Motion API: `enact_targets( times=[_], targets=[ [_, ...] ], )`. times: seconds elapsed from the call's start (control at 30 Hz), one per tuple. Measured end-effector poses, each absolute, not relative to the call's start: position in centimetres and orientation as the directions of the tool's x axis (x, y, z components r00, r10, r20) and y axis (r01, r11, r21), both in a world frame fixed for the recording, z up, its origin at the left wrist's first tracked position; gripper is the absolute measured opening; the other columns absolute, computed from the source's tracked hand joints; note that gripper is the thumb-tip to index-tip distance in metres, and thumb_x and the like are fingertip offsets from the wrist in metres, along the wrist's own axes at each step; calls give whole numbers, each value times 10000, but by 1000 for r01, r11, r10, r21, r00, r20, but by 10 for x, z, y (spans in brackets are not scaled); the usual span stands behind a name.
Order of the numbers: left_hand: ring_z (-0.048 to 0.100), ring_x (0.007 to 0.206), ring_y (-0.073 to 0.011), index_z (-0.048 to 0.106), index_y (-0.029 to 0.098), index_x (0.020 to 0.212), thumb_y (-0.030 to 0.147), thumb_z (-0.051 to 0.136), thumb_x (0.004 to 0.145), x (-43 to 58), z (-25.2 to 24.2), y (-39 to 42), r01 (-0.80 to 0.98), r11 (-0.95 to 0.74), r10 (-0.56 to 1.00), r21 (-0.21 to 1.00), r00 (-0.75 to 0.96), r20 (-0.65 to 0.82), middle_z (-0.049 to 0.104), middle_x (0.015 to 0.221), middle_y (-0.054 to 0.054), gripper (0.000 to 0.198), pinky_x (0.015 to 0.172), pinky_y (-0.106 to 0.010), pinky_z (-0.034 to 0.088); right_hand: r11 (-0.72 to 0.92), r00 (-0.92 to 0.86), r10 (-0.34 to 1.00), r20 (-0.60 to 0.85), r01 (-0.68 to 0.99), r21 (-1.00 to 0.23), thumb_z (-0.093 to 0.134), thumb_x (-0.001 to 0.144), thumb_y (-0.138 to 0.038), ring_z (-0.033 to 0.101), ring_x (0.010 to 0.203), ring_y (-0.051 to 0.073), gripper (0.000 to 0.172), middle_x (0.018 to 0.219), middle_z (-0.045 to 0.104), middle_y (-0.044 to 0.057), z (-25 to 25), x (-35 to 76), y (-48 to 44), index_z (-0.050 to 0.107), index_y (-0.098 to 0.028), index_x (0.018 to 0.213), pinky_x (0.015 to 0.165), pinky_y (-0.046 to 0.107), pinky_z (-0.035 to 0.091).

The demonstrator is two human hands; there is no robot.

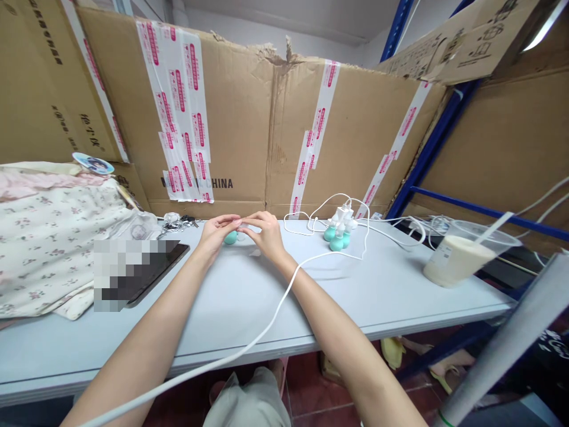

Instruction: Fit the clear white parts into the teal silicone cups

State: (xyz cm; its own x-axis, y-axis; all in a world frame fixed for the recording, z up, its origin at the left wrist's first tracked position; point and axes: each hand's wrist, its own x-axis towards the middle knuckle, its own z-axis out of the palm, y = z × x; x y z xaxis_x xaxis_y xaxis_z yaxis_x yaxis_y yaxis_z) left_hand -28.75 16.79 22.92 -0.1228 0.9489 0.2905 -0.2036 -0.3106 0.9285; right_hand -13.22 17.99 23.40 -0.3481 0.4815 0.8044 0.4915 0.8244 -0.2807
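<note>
Both my hands are raised over the back half of the table, their fingertips meeting. My left hand has its fingers closed around a small teal round object. A clear part shows beside the teal body, but the fingers hide much of it. The thumb and fingers of my right hand are pinched together at the clear side of the same piece. To the right stands a cluster of several similar teal pieces with clear tops, beside a white plug-like block.
A white cable crosses over my right forearm. A dark tablet-like device and floral cloth lie left. A cup of pale drink stands right. Cardboard walls the back of the grey table; a metal pole stands front right.
</note>
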Motion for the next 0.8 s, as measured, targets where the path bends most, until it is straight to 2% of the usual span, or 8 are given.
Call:
enact_targets(
  times=[0.13, 0.23, 0.3, 0.4, 0.53, 0.67, 0.8],
  targets=[
    [575, 593, -75, 598, 74, 849, 252, 819, 456, -283, 232, 165, -318, -272, 959, 908, -164, 230, 625, 659, -21, 485, 659, -196, 467, 839, -324, 460, 827, 464, -285, 555, 802, -457, 516, 865, 140, 297, 882, 630, 14, 231, -134, 182, 688, -230, 939, 772, 279, 335],
    [590, 660, -72, 611, 89, 970, 252, 799, 511, -279, 233, 164, -378, -236, 972, 895, -85, 221, 650, 742, -36, 523, 708, -192, 471, 836, -317, 460, 830, 469, -285, 561, 805, -437, 519, 871, 145, 283, 890, 631, 16, 232, -133, 184, 687, -225, 943, 771, 282, 343],
    [598, 719, -72, 636, 94, 967, 273, 784, 548, -279, 234, 164, -401, -211, 975, 891, -24, 220, 662, 834, -56, 478, 749, -187, 470, 838, -314, 453, 835, 471, -277, 573, 809, -400, 522, 868, 141, 252, 891, 631, 13, 233, -132, 184, 684, -223, 949, 771, 281, 345],
    [606, 735, -90, 665, 76, 850, 297, 788, 540, -279, 235, 163, -389, -189, 980, 902, -10, 201, 666, 874, -83, 399, 775, -208, 478, 843, -318, 435, 842, 472, -257, 596, 800, -365, 522, 866, 140, 220, 889, 631, 7, 234, -130, 184, 683, -223, 945, 766, 282, 346],
    [616, 692, -103, 653, 66, 850, 284, 794, 525, -280, 237, 161, -344, -226, 974, 911, -62, 219, 670, 820, -80, 416, 751, -229, 497, 853, -324, 413, 851, 464, -237, 579, 805, -401, 512, 892, 145, 243, 914, 629, 14, 234, -131, 183, 685, -220, 929, 778, 289, 351],
    [624, 652, -115, 585, 68, 886, 264, 797, 503, -281, 238, 159, -324, -220, 975, 920, -109, 195, 659, 725, -59, 479, 685, -223, 505, 863, -332, 404, 853, 448, -234, 573, 806, -416, 503, 940, 147, 249, 1003, 603, 26, 232, -135, 181, 690, -231, 925, 822, 292, 363],
    [616, 597, -112, 447, 144, 939, 229, 799, 482, -281, 236, 161, -359, -242, 968, 901, -154, 199, 647, 677, -14, 583, 629, -223, 505, 861, -329, 416, 848, 441, -252, 587, 804, -384, 511, 942, 148, 229, 1021, 591, 30, 231, -137, 181, 684, -229, 942, 838, 292, 374]
  ],
)
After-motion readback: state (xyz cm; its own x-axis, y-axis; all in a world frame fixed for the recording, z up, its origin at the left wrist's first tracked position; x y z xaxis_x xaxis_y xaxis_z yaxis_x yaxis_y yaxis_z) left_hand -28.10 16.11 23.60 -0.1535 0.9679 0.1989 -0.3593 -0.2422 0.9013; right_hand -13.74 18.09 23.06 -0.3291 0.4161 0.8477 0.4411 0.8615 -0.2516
